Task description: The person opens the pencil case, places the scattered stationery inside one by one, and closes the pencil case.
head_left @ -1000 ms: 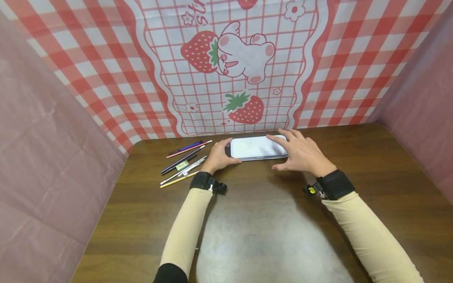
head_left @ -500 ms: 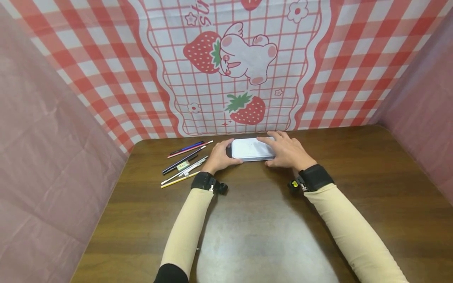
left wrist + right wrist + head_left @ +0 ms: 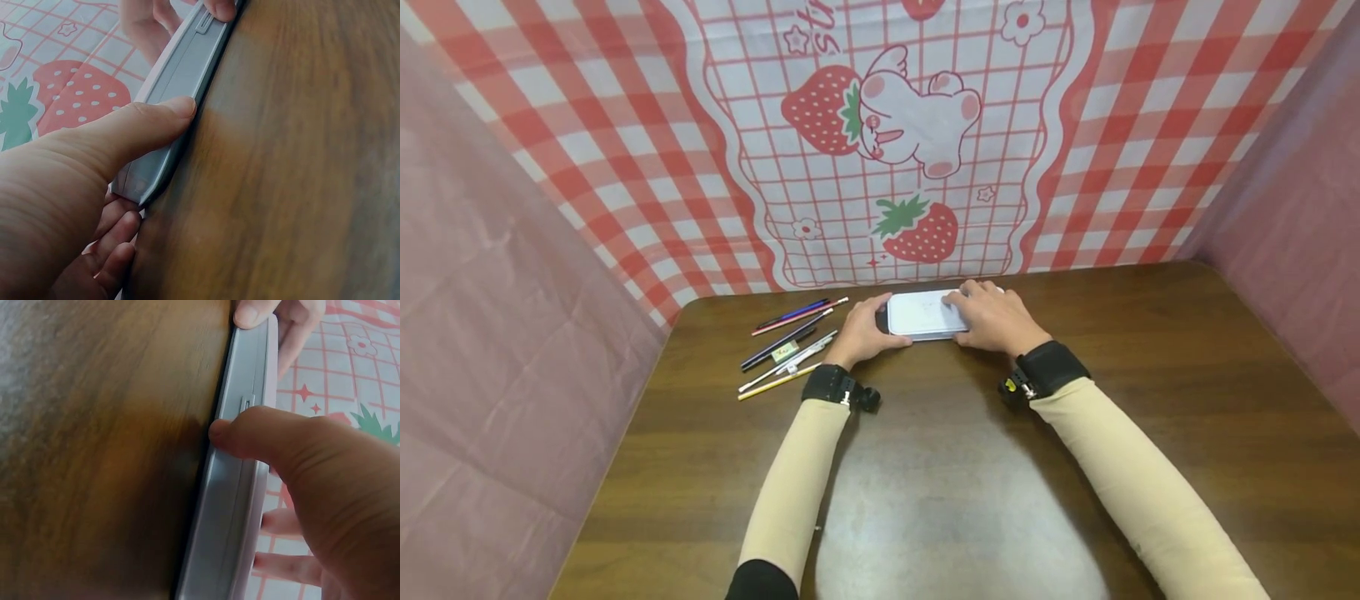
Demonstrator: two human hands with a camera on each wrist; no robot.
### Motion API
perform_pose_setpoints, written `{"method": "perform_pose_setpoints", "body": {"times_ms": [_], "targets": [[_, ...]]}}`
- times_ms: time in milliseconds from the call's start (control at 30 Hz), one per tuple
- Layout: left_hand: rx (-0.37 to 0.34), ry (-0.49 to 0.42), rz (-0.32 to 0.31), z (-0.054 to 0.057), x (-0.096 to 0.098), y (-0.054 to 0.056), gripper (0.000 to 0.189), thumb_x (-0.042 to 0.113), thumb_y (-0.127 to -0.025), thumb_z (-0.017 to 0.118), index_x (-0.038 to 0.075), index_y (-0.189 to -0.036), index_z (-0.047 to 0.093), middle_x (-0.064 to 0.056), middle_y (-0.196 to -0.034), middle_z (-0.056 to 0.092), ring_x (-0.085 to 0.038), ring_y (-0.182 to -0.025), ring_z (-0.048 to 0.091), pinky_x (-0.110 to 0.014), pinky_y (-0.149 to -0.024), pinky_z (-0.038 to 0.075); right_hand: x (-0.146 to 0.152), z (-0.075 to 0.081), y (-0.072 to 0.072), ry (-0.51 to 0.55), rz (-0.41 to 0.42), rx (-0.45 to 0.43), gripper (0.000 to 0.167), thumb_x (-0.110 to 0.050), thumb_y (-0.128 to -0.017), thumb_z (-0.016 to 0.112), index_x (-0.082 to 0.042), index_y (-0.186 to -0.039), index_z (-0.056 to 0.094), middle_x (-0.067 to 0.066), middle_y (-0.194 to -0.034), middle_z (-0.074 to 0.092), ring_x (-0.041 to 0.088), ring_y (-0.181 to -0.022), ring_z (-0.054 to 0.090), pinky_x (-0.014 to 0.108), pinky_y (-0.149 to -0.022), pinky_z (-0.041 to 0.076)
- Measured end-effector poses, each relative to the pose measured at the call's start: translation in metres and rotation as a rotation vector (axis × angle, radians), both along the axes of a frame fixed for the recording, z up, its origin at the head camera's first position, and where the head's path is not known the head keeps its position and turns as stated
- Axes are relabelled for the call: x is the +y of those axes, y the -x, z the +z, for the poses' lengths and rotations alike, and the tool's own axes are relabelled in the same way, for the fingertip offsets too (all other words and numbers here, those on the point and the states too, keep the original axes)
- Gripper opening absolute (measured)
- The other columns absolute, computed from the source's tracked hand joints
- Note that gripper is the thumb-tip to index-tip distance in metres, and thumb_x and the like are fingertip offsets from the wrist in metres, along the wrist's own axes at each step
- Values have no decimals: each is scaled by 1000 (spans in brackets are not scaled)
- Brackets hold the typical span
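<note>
A flat pencil case with a white top and grey sides lies near the table's back edge. My left hand grips its left end, thumb along the front side and fingers round the far end. My right hand holds the case from the right, covering that part of the top. In the right wrist view the right thumb presses the grey front side beside a small latch, and two fingertips reach the opposite edge. The lid sits down on the case.
Left of the case lie several pencils and pens, among them a yellow pencil and a dark pen, with a small eraser between them. A red-and-white checked cloth hangs right behind the table.
My right hand has come in leftward from the case's right end, lowered onto it and settled near the middle of the front side. The left hand keeps its place on the left end.
</note>
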State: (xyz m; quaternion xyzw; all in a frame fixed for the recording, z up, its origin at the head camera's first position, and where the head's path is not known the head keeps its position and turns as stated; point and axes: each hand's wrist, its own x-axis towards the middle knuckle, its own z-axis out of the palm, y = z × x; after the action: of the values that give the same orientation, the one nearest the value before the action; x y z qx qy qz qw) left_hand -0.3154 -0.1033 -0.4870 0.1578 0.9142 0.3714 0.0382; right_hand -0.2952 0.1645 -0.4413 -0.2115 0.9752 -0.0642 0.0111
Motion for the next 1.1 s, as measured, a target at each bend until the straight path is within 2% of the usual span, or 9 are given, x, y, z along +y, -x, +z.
{"method": "perform_pose_setpoints", "body": {"times_ms": [67, 300, 500, 700, 833, 933, 1100], "targets": [[2, -1, 1, 1, 1, 1, 101, 30, -86, 98, 2, -169, 47, -25, -168, 57, -43, -155, 53, -55, -135, 40, -2, 2, 1, -5, -6, -2, 75, -34, -91, 90, -16, -158, 61, 20, -149, 63, 48, -142, 60, 71, -105, 56], [7, 22, 1, 1, 3, 0, 99, 31, -87, 96, 2, -169, 47, -24, -169, 57, -41, -153, 54, -53, -134, 42, -15, 8, 8, -78, -12, -43, 95, -32, -88, 90, -17, -171, 47, 31, -166, 50, 57, -139, 58, 71, -104, 59], [5, 25, -2, 3, 4, -2, 99, 30, -88, 96, 2, -169, 46, -24, -168, 57, -41, -153, 54, -54, -133, 43, -27, 17, 13, -158, -9, -77, 102, -31, -84, 90, -15, -174, 42, 33, -168, 47, 62, -141, 56, 72, -100, 61], [8, 15, 7, 3, 6, 0, 101, 30, -87, 96, 1, -169, 46, -25, -168, 57, -41, -152, 55, -54, -133, 43, -38, 22, 14, -214, -21, -91, 105, -30, -83, 90, -11, -174, 41, 32, -165, 50, 62, -138, 57, 69, -104, 61], [12, 17, 2, 2, 6, 0, 101, 30, -87, 95, -1, -169, 45, -26, -169, 56, -43, -153, 53, -54, -133, 42, -49, 23, 14, -214, -78, -161, 104, -27, -84, 89, -10, -173, 39, 33, -168, 44, 67, -146, 50, 80, -105, 57], [2, 9, 5, 2, 6, -2, 100, 29, -87, 94, -1, -169, 44, -26, -170, 54, -44, -155, 51, -54, -135, 40, -57, 19, 16, -219, -131, -208, 102, -23, -86, 87, -11, -174, 35, 33, -170, 38, 72, -153, 41, 88, -100, 53], [4, 24, 24, -1, 7, -2, 100, 34, -88, 93, 0, -169, 44, -24, -172, 53, -42, -156, 50, -53, -135, 40, -67, 12, 15, -273, -148, -172, 100, -22, -87, 85, -7, -172, 34, 36, -167, 40, 76, -152, 41, 86, -94, 56]]}}
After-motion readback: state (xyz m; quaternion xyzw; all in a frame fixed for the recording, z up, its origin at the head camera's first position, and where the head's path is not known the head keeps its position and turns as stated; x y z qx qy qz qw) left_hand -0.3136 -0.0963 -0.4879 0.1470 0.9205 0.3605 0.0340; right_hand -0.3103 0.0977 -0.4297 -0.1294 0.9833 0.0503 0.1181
